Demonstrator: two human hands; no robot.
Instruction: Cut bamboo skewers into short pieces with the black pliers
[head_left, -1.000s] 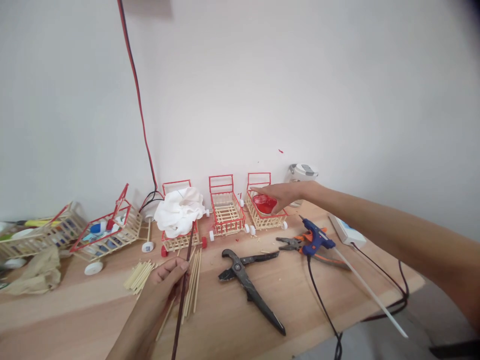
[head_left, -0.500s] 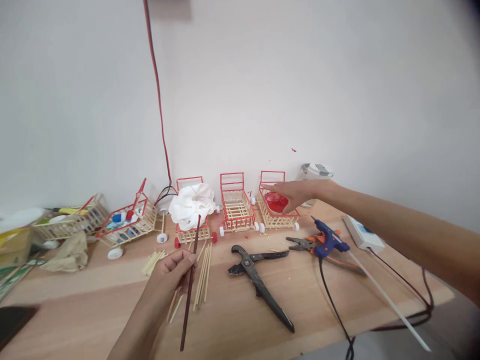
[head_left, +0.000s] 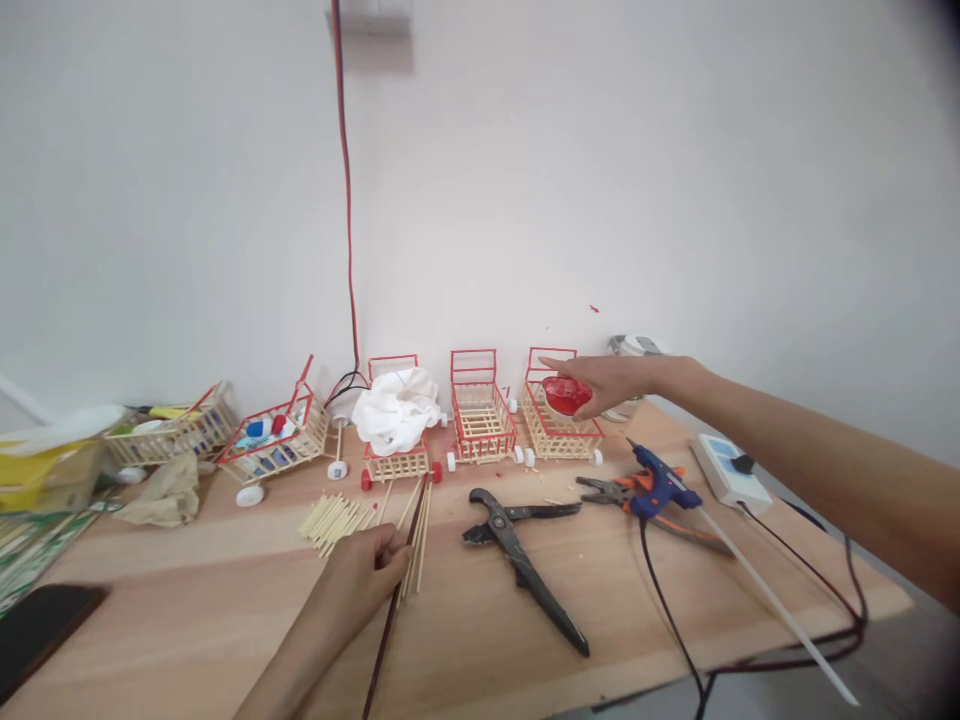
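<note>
My left hand is closed around a thin dark red-brown stick, held over the wood. The stick slants across a bundle of pale sticks. My right hand grips a small cup of red paint, tilted toward me. That cup is just above the rightmost miniature cart, made of pale sticks with a red handle and white wheels. A similar cart stands beside it. White crumpled cloth lies on a third cart with red wheels.
Black cutters, pliers and a blue glue gun lie on the wooden table. A power strip sits at right with trailing cables. More carts, short cut sticks and a phone are at left.
My right hand has lifted the paint cup out of the rightmost cart. My left hand has lowered with the dark stick toward the pale sticks. The view has shifted slightly left.
</note>
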